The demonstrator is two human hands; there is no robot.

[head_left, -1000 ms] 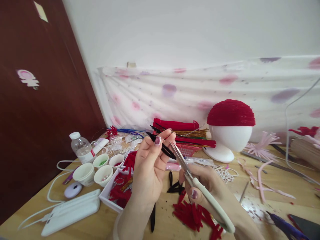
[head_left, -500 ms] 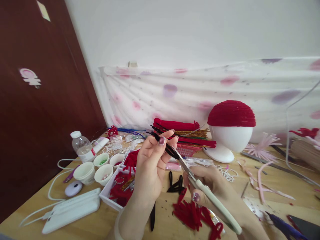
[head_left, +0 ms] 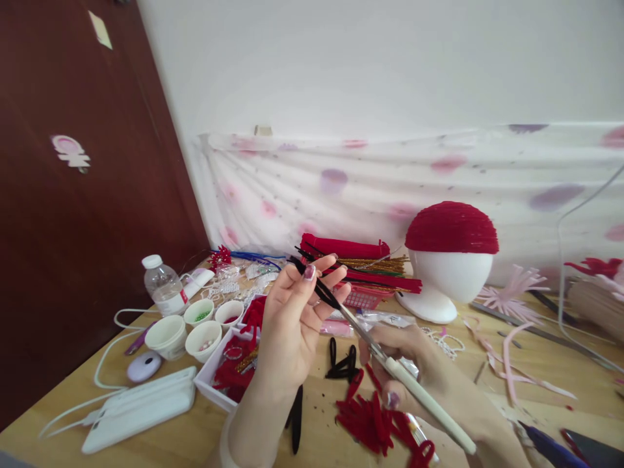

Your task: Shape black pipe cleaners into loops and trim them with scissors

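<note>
Between thumb and fingers, my left hand (head_left: pixel 292 318) pinches a looped black pipe cleaner (head_left: pixel 325 292), palm turned up. My right hand (head_left: pixel 414 364) grips pale-handled scissors (head_left: pixel 407 374), their blades pointing up-left and meeting the lower end of the black loop. Below the hands on the table lie several short black loops (head_left: pixel 344 361) and a pile of cut red pipe-cleaner pieces (head_left: pixel 368 416). Another black strip (head_left: pixel 296 419) rests beside my left wrist.
Behind stands a white foam head (head_left: pixel 451 273) with a red cap (head_left: pixel 452 227). A pink basket (head_left: pixel 363 298) holds bundled pipe cleaners. To the left are a white box (head_left: pixel 214 389) of red pieces, small cups (head_left: pixel 166 338), a bottle (head_left: pixel 166 286) and a power bank (head_left: pixel 141 409).
The scissors and right hand have shifted slightly down and right. The black loop stays in my left hand, whose fingers have spread a little. The whole view has tilted slightly.
</note>
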